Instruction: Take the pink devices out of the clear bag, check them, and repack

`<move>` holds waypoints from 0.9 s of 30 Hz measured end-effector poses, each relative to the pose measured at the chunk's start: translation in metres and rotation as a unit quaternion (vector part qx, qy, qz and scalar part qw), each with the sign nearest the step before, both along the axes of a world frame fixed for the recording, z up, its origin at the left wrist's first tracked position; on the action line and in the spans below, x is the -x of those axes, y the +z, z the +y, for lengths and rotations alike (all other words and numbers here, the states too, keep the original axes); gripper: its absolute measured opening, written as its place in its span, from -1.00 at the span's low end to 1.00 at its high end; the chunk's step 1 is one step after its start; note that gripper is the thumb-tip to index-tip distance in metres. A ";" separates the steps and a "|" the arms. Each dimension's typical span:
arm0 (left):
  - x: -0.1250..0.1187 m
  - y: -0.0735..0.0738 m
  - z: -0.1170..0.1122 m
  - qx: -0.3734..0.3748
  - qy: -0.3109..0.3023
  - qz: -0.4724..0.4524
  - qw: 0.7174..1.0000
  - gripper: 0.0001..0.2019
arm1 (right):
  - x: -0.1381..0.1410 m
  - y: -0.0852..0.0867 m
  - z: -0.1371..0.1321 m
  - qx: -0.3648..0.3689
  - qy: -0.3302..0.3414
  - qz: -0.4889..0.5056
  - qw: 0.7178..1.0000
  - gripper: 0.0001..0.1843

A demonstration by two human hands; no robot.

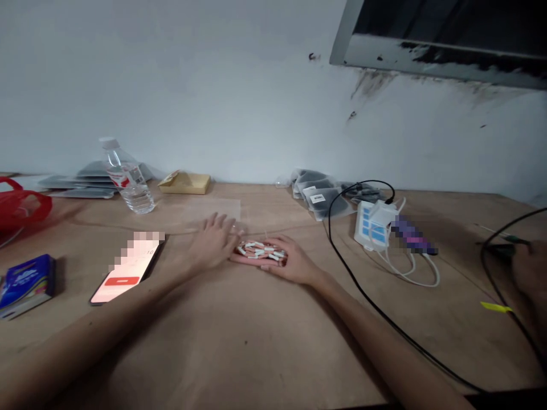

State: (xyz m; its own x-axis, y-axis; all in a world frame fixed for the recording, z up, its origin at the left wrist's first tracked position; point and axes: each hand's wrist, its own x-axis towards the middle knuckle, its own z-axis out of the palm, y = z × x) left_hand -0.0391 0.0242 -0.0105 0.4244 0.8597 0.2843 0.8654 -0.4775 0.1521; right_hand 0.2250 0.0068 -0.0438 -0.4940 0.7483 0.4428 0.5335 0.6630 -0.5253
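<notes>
A small pinkish container [251, 261] sits on the wooden table, filled with several short white and reddish-orange cylindrical pieces [260, 249]. My right hand [294, 261] curls round its right end, thumb along the near side and fingers on the far side. Just beside the container's left end is my left hand [213, 242], palm down with fingers stretched out and apart, slightly blurred. No object shows in it. Behind my left hand lies a clear plastic sheet or bag [226, 208], partly hidden by the fingers.
A water bottle [130, 179], lit phone [128, 273] and blue tissue pack [28, 283] are at left. An open yellow box [186, 183] and bagged dark items [318, 191] lie behind. Rightward are a power strip [371, 225], black cable [350, 265] and another person's hand [530, 267].
</notes>
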 end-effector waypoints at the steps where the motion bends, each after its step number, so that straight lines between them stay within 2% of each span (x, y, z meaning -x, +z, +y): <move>1: -0.006 -0.001 -0.006 0.008 -0.041 -0.015 0.999 -0.44 | 0.005 -0.001 -0.001 0.009 0.003 0.015 1.000 -0.34; 4: -0.021 -0.006 -0.022 0.040 -0.180 -0.024 0.983 -0.30 | 0.013 -0.005 0.000 0.059 0.026 0.083 0.995 -0.31; 6: -0.028 -0.009 -0.028 0.055 -0.206 -0.016 0.977 -0.21 | 0.012 -0.009 0.003 0.092 0.020 0.130 0.987 -0.37; 9: -0.034 -0.013 -0.030 0.053 -0.191 0.010 0.980 -0.13 | 0.006 -0.015 0.010 0.106 -0.045 0.181 0.977 -0.39; 12: -0.038 -0.015 -0.026 0.033 -0.173 0.030 0.984 -0.21 | 0.002 -0.020 0.017 0.113 -0.092 0.217 0.965 -0.33; 17: -0.041 -0.018 -0.018 0.017 -0.165 0.041 0.985 -0.35 | 0.000 -0.024 0.018 0.131 -0.082 0.244 0.957 -0.33; 23: -0.037 -0.017 -0.010 0.027 -0.161 0.028 0.986 -0.48 | -0.004 -0.027 0.019 0.101 -0.110 0.260 0.954 -0.33; 27: -0.034 -0.023 -0.003 0.042 -0.159 -0.003 0.986 -0.59 | -0.004 -0.026 0.018 0.086 -0.113 0.243 0.959 -0.37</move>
State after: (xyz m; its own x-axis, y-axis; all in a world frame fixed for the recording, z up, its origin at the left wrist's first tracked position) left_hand -0.0053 0.0210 -0.0338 0.6751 0.7037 0.2217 0.6724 -0.7105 0.2077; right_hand 0.2289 0.0245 -0.0700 -0.0759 0.8949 0.4397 0.3177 0.4397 -0.8400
